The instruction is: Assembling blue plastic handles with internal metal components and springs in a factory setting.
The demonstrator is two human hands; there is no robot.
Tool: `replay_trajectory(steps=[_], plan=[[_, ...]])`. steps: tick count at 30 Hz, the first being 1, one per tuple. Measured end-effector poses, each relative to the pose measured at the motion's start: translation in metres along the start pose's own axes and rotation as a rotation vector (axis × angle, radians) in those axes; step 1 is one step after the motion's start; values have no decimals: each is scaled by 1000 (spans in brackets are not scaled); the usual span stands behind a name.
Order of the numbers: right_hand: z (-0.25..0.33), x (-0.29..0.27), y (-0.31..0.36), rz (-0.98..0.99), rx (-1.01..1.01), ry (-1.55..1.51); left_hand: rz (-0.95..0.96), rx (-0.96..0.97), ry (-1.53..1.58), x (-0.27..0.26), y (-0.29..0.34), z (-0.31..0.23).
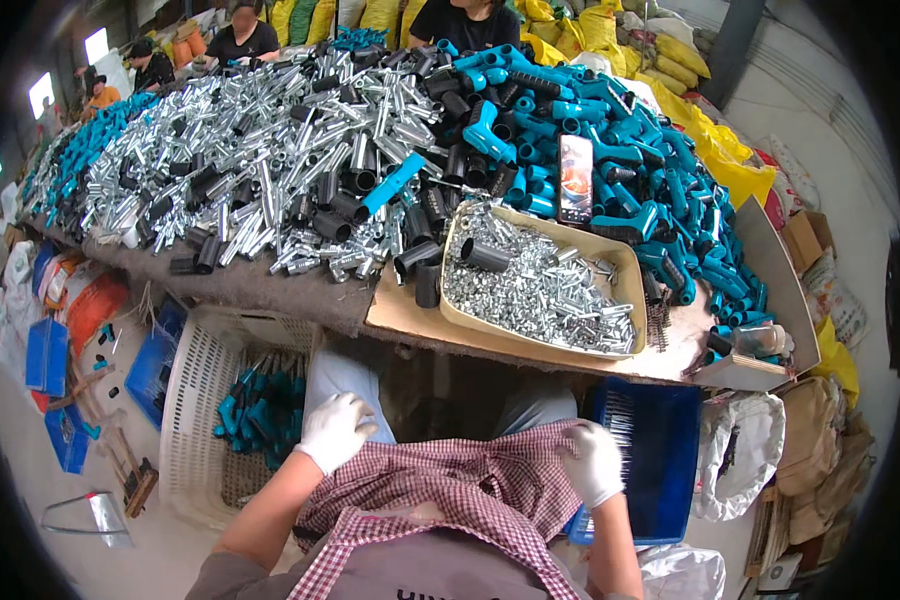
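A red-and-white checked apron (pixel 450 480) lies spread across my lap. My left hand (pixel 337 432), in a white glove, is closed at the apron's left edge, over my thigh and beside a white plastic basket (pixel 180 430). Inside that basket are several teal-handled tools (pixel 262 405) with metal shafts. My right hand (pixel 592 465), also gloved, has its fingers curled on the apron's right edge. Next to it stands a blue bin (pixel 665 470) with a row of thin metal rods (pixel 620 425) along its left side. The fingertips of both hands are partly hidden.
Ahead, a table carries heaped metal tubes (pixel 240 150), black sleeves and teal plastic housings (pixel 635 150). A cream tray (pixel 635 290) holds small metal parts; a phone (pixel 575 180) leans behind it. Other people (pixel 245 40) sit across the table. A white sack (pixel 738 450) stands right.
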State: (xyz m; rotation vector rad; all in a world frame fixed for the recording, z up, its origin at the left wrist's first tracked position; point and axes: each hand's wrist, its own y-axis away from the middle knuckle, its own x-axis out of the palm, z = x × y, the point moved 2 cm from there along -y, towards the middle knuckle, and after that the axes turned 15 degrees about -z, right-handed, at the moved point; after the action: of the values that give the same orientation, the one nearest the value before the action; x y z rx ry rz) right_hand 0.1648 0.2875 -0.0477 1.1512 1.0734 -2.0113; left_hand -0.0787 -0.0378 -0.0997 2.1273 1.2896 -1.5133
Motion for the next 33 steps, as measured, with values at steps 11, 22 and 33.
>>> replay_trajectory(steps=[11, 22, 33], plan=[[7, 45, 14, 998, -107, 155, -69, -461, 63, -26, 51, 60], [-140, 54, 78, 1184, 47, 466, -8, -320, 51, -72, -25, 63], [113, -27, -75, 391, -94, -546, -503, -289, 188, -118, -95, 100]])
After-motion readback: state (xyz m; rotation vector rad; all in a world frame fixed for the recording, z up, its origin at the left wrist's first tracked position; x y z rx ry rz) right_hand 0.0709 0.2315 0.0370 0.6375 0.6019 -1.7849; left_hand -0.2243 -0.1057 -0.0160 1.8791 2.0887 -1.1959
